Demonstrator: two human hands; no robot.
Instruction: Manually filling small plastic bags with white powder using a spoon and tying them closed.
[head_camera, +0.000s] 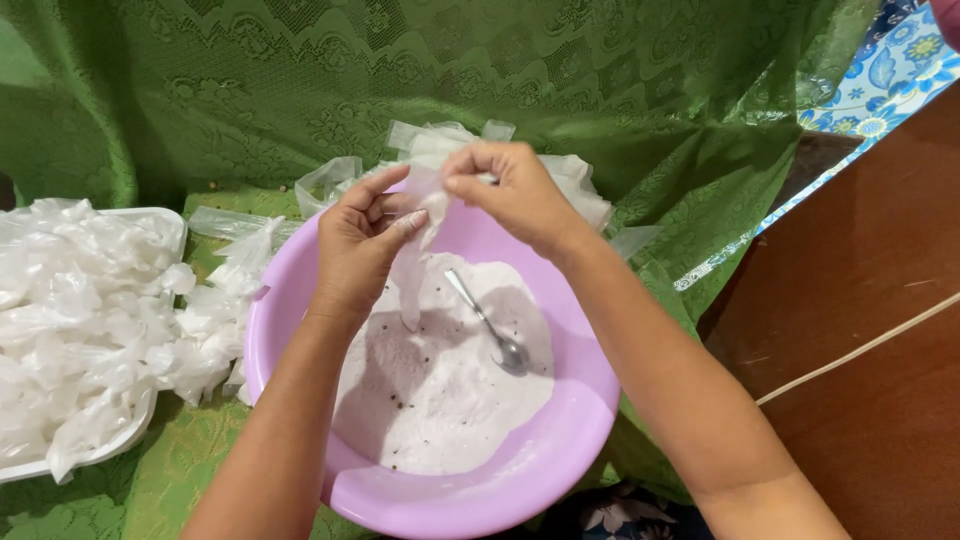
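Both hands meet over the far half of a lilac plastic basin (300, 330), and between them hangs a small clear plastic bag (412, 268). The left hand (362, 243) pinches one side of the bag's mouth between thumb and curled fingers; the right hand (512, 192) pinches the other side with thumb and forefinger, its remaining fingers loosely folded. Neither is open — each is closed on the thin film. The bag's long axis runs close to vertical: its mouth is up at the fingertips, its closed end points down toward the white powder (440, 400) in the basin, stopping just above it or barely touching it; I cannot tell which. The bag lies between the two hands and slightly nearer the left one, whose palm sits right beside it. In the powder rests a metal spoon (487, 325), handle aimed up and left toward the bag's lower end, bowl down and right — closer to the right forearm than to the left. To the left, a white tray (150, 222) holds a heap of similar filled bags (80, 320), and more loose plastic lies behind the basin's far rim. Everything sits on green lace cloth (180, 470); bare brown tabletop (880, 300) shows at right.
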